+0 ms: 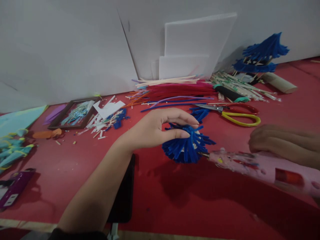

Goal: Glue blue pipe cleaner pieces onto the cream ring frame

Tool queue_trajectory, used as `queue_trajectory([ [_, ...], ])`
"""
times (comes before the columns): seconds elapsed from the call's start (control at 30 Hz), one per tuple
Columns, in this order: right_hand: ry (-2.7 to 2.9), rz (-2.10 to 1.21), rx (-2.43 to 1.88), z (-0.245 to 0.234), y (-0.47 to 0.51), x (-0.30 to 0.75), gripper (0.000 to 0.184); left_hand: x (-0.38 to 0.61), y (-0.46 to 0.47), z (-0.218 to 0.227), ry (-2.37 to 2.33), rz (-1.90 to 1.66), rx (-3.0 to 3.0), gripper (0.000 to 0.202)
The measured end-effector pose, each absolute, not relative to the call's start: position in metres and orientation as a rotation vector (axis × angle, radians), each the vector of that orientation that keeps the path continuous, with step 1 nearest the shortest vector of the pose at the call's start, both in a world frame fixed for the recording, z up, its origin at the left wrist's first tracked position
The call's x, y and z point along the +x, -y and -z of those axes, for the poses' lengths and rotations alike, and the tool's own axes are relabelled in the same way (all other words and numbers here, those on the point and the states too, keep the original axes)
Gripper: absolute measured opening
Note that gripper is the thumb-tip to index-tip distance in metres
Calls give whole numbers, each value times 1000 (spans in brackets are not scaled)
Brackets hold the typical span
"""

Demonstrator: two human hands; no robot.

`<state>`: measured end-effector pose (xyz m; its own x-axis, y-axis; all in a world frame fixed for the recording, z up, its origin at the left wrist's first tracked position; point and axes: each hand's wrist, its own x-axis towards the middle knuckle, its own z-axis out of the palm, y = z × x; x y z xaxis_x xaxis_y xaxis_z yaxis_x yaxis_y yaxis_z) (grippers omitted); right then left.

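Observation:
My left hand [160,128] pinches the top of a fringed blue pipe-cleaner piece [183,150] between thumb and fingers, above the red table. From the right, my right hand [282,143] grips a pink hot glue gun [265,166], slightly blurred. The gun's metal nozzle points left at the lower right edge of the blue fringe; whether it touches cannot be made out. Some pale material shows under the blue strands. Just behind lie scissors [241,119] with one yellow and one red handle, beside more cut blue strips [201,114].
Bundled pipe cleaners [177,90], wrapped sticks [240,83] and a blue-roofed model [262,60] line the back. On the left are a brown frame tray [62,126], white scraps [108,108] and a purple device [17,188]. A black phone [125,196] lies under my left forearm.

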<state>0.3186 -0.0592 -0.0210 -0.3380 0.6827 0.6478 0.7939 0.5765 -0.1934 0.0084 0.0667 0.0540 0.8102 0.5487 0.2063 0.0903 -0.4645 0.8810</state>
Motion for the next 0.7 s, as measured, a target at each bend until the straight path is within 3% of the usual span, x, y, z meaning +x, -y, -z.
queue_trajectory([
  [0.43, 2394, 234, -1478, 49, 12, 418, 38, 5, -63, -64, -589, -713, 2161, 14],
  [0.7, 2369, 347, -1538, 22, -1, 358, 28, 7, -54, -71, -652, -937, 2076, 13],
])
